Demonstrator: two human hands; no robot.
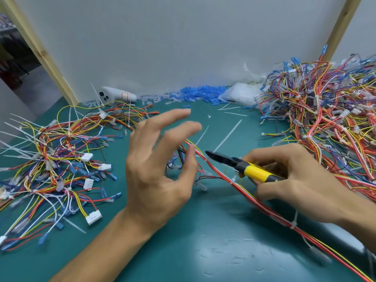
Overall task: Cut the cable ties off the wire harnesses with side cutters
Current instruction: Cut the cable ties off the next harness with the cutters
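1. The left hand is wide open above the green mat. Its fingers are spread and blurry, and it holds nothing that I can see. Its thumb is right next to the wires, but I cannot tell if it touches them.
2. The right hand grips the side cutters by the yellow and black handles. Its fingers are curled tight round them.
3. The black tip of the cutters points left and sits just beside the wire harness. The jaws look almost closed.
4. That harness is a bunch of red, white and yellow wires. It lies on the mat and runs from between the two hands down to the bottom right corner. On the way it passes under the right hand.
5. It still has white ties on it. One cable tie is plain to see near the right wrist, and another sits near the cutters. So this harness is not done.
6. Some cut white strips lie on the mat behind the hands. I think some ties are already off.
7. A loose pile of harnesses lies on the left, and a much bigger pile lies on the right. Both show white ties, so lots of cutting seems left.
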